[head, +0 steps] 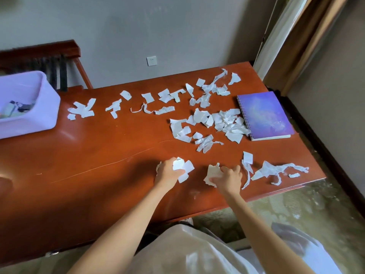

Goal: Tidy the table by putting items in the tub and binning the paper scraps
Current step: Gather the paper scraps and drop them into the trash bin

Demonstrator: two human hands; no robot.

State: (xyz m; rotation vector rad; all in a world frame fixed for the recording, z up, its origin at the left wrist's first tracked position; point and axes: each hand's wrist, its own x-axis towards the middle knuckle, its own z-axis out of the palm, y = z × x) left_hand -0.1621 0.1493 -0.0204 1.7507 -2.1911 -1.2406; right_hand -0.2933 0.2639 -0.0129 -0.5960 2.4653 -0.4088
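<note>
A reddish-brown wooden table [98,155] bears torn white paper scraps [207,121], a purple spiral-bound notebook [266,115] and, perhaps overhanging its edge, a lilac plastic tub [39,115].

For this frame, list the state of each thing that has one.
tub: open-topped, small items inside.
notebook: closed, flat on the table.
paper scraps: mostly scattered on the table.
left hand: grips several scraps.
right hand: grips scraps.

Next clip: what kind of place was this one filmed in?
Probably a room in a home, perhaps a study: a polished wooden table strewn with paper scraps, a purple notebook on it, a plain wall with a socket, and a curtain at the right.
</note>
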